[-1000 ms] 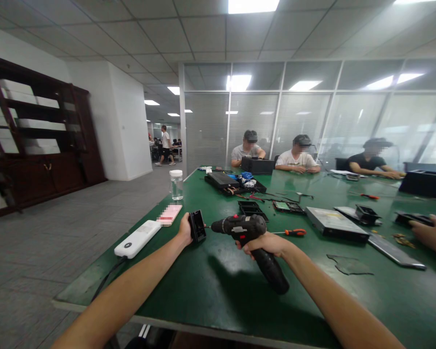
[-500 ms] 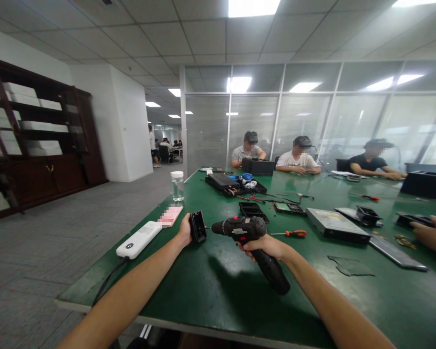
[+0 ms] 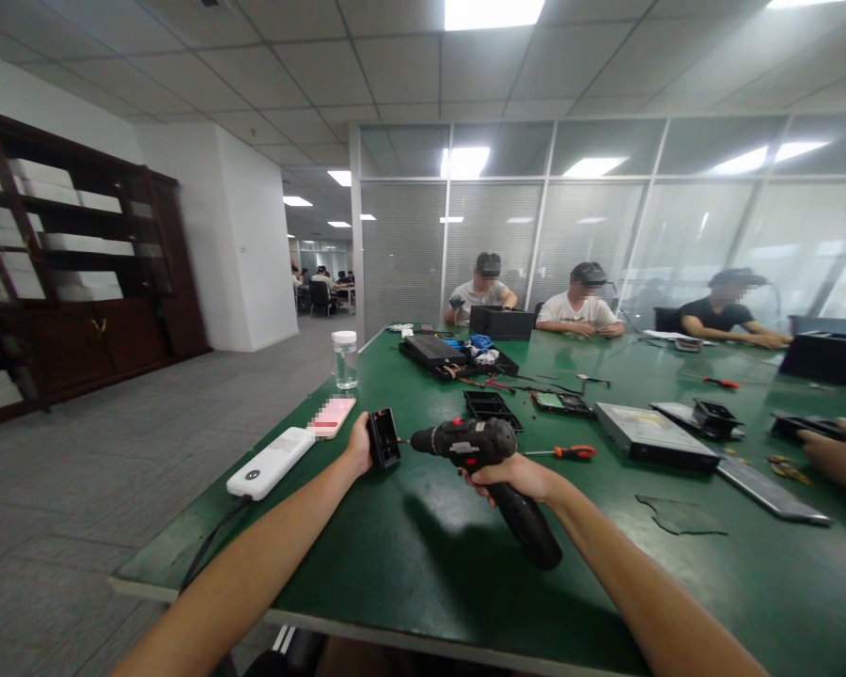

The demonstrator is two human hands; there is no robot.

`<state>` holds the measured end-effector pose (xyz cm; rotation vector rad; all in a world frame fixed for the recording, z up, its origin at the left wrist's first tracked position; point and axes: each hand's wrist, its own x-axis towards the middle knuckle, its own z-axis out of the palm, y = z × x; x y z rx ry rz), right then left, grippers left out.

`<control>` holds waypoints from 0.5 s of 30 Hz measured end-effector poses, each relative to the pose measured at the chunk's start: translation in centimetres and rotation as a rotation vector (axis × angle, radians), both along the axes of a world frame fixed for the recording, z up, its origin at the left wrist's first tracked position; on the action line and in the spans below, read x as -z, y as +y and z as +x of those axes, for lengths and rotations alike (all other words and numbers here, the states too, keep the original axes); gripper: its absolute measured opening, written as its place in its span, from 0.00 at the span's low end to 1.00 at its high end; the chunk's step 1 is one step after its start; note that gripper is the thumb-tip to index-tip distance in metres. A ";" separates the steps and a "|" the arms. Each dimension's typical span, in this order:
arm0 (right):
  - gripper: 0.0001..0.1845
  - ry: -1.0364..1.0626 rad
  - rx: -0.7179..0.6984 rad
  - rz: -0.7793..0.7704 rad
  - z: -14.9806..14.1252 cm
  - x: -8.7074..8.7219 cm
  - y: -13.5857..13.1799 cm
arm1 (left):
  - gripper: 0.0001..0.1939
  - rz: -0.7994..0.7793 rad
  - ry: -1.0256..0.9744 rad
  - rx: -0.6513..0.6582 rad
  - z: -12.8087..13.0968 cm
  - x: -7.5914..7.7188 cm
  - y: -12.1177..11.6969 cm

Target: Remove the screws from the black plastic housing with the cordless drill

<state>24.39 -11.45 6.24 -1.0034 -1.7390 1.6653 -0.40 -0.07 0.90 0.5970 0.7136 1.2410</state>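
Note:
My left hand (image 3: 359, 446) is closed around a small black rectangular part (image 3: 383, 439), holding it upright on the green table (image 3: 423, 555). My right hand (image 3: 513, 475) grips the handle of a black cordless drill (image 3: 486, 461). The drill lies level, and its bit points left into the face of the black part. Both my forearms reach out over the table's near edge.
A white power bank (image 3: 269, 463) with a cable, a pink phone (image 3: 332, 416) and a clear jar (image 3: 345, 359) stand to the left. An orange-handled screwdriver (image 3: 568, 452), black trays and disassembled electronics lie beyond. Another person's hand (image 3: 836, 454) rests at right; three seated people work at the far end.
Both hands, the drill and the part stay as they were. The view has shifted slightly, and a person walking in the far corridor is gone.

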 end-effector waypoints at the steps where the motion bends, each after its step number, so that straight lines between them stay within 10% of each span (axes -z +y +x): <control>1: 0.13 -0.006 0.003 0.004 0.0 0.0 0.0 | 0.19 -0.004 -0.002 -0.006 0.0 0.0 0.0; 15: 0.14 0.043 -0.028 0.040 0.2 -0.1 0.1 | 0.17 0.064 0.035 0.017 -0.1 0.2 0.3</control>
